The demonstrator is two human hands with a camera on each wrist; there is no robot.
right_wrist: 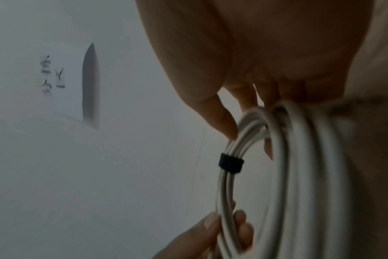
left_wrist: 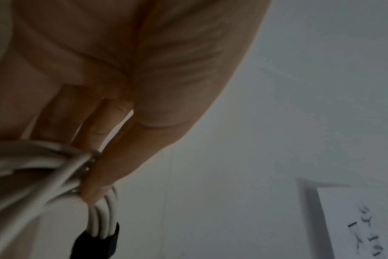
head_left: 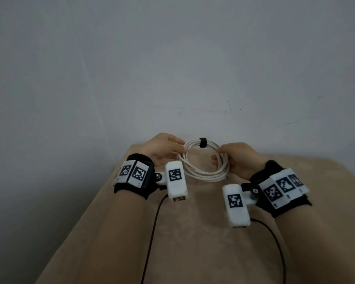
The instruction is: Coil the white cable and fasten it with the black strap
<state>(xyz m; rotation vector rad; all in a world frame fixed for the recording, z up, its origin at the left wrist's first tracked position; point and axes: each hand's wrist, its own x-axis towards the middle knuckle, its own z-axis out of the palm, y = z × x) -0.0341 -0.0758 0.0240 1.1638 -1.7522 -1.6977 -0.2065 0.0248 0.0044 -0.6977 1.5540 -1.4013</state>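
The white cable (head_left: 205, 174) is wound into a round coil of several loops, held up over the beige table (head_left: 172, 232). A black strap (head_left: 202, 142) wraps the loops at the coil's far top. My left hand (head_left: 168, 148) pinches the coil's left side between thumb and fingers. My right hand (head_left: 232, 154) grips the right side, fingers curled through the loop. In the left wrist view the cable (left_wrist: 55, 171) runs under my thumb with the strap (left_wrist: 95, 243) just beyond. In the right wrist view the strap (right_wrist: 231, 163) sits tight round the cable (right_wrist: 299, 175), between both hands.
A grey wall (head_left: 172, 68) stands close behind the table's far edge. Two black wires (head_left: 152, 232) trail from the wrist cameras across the table toward me. A white sheet with handwriting (left_wrist: 366, 224) hangs on the wall.
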